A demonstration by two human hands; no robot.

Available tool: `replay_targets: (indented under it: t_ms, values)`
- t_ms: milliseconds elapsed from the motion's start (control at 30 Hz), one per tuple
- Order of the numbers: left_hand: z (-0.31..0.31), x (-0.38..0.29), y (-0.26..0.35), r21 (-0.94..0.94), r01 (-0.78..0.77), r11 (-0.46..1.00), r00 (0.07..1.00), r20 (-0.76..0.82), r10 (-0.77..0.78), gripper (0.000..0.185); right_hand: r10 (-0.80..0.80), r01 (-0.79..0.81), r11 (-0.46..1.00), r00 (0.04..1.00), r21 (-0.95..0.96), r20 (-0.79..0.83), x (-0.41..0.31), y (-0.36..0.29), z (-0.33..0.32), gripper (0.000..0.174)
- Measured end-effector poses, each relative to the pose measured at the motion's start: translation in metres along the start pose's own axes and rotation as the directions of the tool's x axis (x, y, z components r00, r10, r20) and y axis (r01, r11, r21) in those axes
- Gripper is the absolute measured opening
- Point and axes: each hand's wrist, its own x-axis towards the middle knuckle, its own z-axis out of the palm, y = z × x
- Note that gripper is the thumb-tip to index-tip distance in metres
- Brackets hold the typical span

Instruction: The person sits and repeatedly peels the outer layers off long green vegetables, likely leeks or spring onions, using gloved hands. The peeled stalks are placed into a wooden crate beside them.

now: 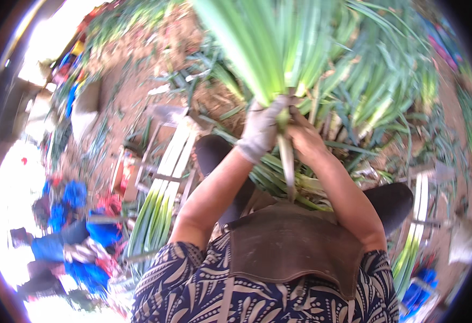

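Note:
My left hand (261,125), in a pale glove, grips a green onion or leek stalk (252,60) in front of my lap, its green leaves fanning away from me. Close beside it, my bare right hand (304,135) is closed around the same plant's lower part. The white shank (286,161) points down toward my brown apron (296,242). Motion blur hides the fingertips and how many stalks are held.
A large heap of leafy stalks (381,76) lies ahead and to the right. Trimmed stalks (159,206) rest in a metal rack at left, and more (416,226) at right. Loose leaves litter the soil. Blue bundles (74,194) and people are at far left.

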Motion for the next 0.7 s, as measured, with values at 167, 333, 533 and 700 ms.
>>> replay_targets:
  t_ms: [167, 333, 533, 700]
  values:
    - [0.002, 0.008, -0.005, 0.101, -0.166, 0.981, 0.986, 0.004, 0.167, 0.033, -0.288, 0.264, 0.854, 0.957, -0.449, 0.015, -0.014, 0.039, -0.001, 0.049]
    - [-0.006, 0.019, 0.017, -0.268, 0.049, 0.962, 0.946, 0.322, 0.041, 0.067, -0.140, 0.140, 0.986, 0.990, -0.084, 0.010, -0.002, 0.037, -0.007, 0.033]
    - [-0.035, 0.025, 0.019, -0.264, 0.170, 0.949, 0.960, 0.261, -0.099, 0.035, -0.249, 0.250, 0.968, 0.968, -0.031, 0.029, -0.002, 0.028, -0.011, 0.032]
    - [-0.033, 0.026, 0.013, -0.254, 0.151, 0.955, 0.976, 0.192, -0.103, 0.030, -0.525, 0.470, 0.808, 0.848, -0.355, -0.073, -0.010, 0.031, -0.018, 0.023]
